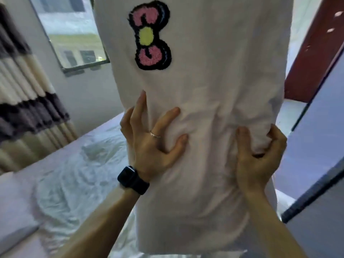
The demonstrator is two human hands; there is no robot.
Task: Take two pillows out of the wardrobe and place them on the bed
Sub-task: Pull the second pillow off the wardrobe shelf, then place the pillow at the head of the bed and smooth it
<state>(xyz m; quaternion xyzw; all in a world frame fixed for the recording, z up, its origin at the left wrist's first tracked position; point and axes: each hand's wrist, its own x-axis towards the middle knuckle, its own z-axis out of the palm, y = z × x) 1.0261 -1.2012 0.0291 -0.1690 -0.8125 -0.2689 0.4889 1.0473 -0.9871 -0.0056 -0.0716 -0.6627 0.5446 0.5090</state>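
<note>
A long white pillow (214,75) with a pink, black and yellow bow patch fills the middle of the view, held upright in front of me. My left hand (152,138), with a ring and a dark watch, presses its spread fingers into the pillow's left side. My right hand (258,155) clutches a fold of the pillow's cover on the right. Behind and below the pillow lies the bed (70,174) with a rumpled white sheet. A white wardrobe door (320,146) stands at the right edge.
A window (70,34) sits in the back wall. A striped grey and cream curtain (24,101) hangs at the left. A dark red panel (312,43) shows at the upper right. A white cushion edge (13,205) lies at the bed's near left.
</note>
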